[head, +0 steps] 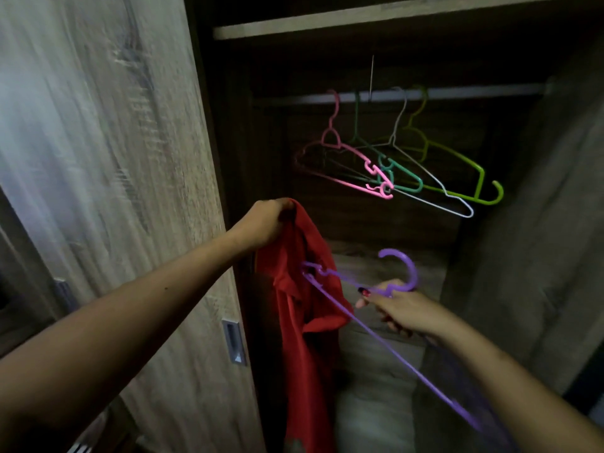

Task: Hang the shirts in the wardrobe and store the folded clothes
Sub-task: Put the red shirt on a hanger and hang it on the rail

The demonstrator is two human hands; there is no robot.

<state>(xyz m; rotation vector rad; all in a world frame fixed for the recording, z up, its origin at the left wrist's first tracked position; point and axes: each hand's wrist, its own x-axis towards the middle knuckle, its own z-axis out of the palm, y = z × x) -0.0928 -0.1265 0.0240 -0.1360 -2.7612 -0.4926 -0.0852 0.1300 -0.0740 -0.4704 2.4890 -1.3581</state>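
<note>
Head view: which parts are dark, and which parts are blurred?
Head view: the wardrobe is dim inside and its rail is only faintly lit. Head view: motion blur smears the door at the left. Head view: the red shirt and the purple hanger are the brightest things, yet their edges are soft.

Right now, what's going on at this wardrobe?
A person is putting a red shirt on a purple hanger at the open wardrobe. The left hand grips the shirt's top; the right hand holds the hanger just below its hook, its far end at the shirt. Four empty hangers hang on the rail; the shirt isn't hung yet.
</note>
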